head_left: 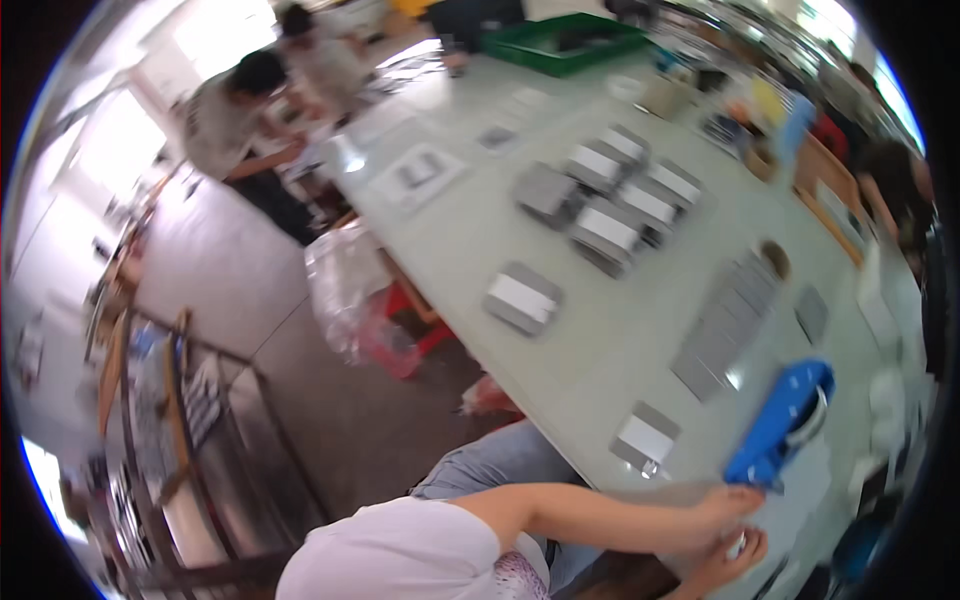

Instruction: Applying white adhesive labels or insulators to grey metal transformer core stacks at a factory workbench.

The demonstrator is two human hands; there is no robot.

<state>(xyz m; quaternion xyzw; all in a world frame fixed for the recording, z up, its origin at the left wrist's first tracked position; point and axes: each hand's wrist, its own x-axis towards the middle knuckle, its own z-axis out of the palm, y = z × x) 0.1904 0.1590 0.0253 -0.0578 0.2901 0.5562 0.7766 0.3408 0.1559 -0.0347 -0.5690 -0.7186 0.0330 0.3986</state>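
"What colour's this bench (625,345)?"

"Pale grey-green. The stacks (604,236) on it are grey, banded white."

"And that chunky tool (768,428)?"

"Bright blue, with small pale spots. The far tray (600,59) is green; the nearest sleeve (390,540), white."

Grn tray (600,58), clear plastic bag (338,280) nr red stool (437,338), bent-over person (220,125) bkgd

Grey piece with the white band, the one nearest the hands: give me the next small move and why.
Probably bring the left hand over to that grey piece and steady it. It lies flat with no hand on it, and a shiny bit shows at its lower edge, perhaps loose, though blur hides which. The left hand is close by, at the blue tool's near end.
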